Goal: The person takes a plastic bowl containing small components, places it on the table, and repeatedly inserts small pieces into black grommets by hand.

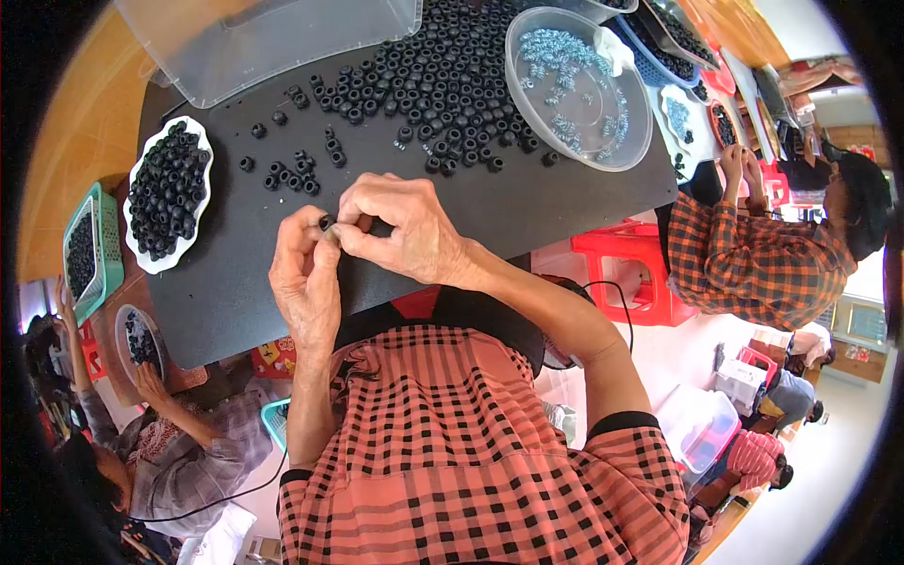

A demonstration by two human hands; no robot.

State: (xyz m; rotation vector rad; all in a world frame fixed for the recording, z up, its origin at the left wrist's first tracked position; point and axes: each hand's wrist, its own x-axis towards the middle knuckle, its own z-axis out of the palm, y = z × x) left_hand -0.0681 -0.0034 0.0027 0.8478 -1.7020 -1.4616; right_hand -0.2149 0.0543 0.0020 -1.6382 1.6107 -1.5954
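My left hand [307, 278] is closed, with a small black hollow plastic piece [327, 223], like a cord-lock body, pinched between thumb and fingers. Against it, the thumb and index finger of my right hand [407, 229] are pinched together; anything between them is hidden. Just beyond my hands, several loose black pieces [298, 173] lie on the dark tabletop [235, 306], with a large pile of them [414, 80] farther back. A white scalloped dish [158, 265] full of black pieces stands to the left. At the back right, a clear round tub [629, 160] holds small metal springs [562, 58].
A clear plastic bin [202, 89] stands at the back left. A co-worker in a checked shirt [767, 259] sits at right, another [202, 457] at left near a green basket [105, 250]. Red stools [617, 273] and a black cable [617, 292] are beside me.
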